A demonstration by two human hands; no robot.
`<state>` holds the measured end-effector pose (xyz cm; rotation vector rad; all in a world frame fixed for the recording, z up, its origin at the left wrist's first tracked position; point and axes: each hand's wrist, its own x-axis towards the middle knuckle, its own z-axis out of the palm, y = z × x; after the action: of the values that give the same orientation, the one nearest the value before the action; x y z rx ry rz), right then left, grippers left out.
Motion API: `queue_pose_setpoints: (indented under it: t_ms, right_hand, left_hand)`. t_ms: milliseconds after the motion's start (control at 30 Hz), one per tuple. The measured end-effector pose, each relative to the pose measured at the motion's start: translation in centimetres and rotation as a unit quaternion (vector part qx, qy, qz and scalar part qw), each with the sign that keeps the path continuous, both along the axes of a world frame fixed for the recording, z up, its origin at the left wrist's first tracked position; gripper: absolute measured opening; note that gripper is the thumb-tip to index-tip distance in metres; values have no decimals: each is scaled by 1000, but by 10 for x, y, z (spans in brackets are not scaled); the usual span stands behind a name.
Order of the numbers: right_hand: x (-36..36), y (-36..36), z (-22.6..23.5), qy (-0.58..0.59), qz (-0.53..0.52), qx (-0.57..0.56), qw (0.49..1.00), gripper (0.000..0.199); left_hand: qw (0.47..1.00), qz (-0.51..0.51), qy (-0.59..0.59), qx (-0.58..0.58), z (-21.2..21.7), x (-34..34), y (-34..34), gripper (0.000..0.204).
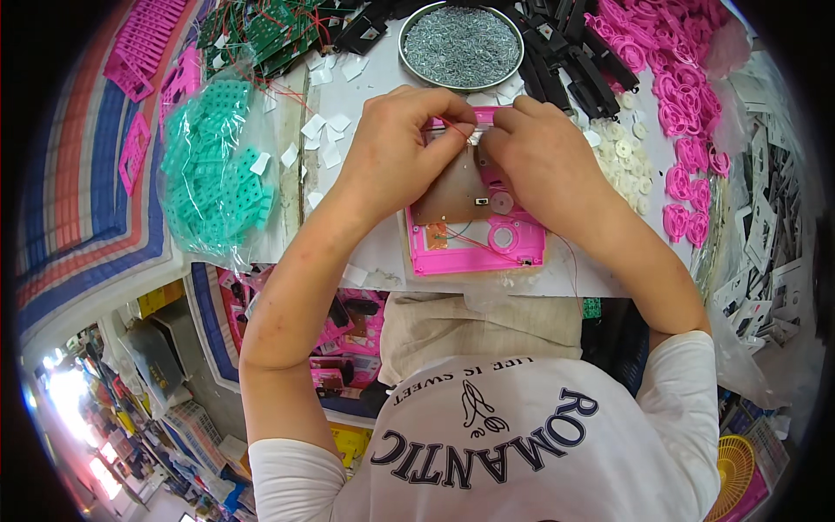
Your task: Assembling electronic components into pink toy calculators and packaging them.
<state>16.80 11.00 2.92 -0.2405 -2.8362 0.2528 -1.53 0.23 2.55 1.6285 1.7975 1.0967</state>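
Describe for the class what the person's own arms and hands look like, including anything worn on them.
Both forearms are bare from sleeve to fingertips. The left hand and right hand wear no gloves, and no rings, watch or bracelets show. Short white sleeves end above the elbows, part of a white T-shirt with dark blue lettering and a small dark line drawing.

White short-sleeved shirt (487,435), dark lettering, seemingly printed.

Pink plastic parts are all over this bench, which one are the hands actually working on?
The flat pink housing at the near table edge, with a brown circuit board on it. Left hand and right hand pinch at its top edge; the other pink parts lie untouched.
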Motion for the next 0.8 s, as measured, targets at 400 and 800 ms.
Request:
queue_pose_setpoints:
  t_ms: [400, 800]
  right_hand:
    - [27, -26, 3, 10, 21, -93, 995, 15]
    - [30, -26, -5, 46, 6, -111, 993, 14]
  left_hand:
    - [961, -189, 194, -58, 13, -14, 16, 15]
    - [954, -128, 269, 8, 10, 7, 12, 7]
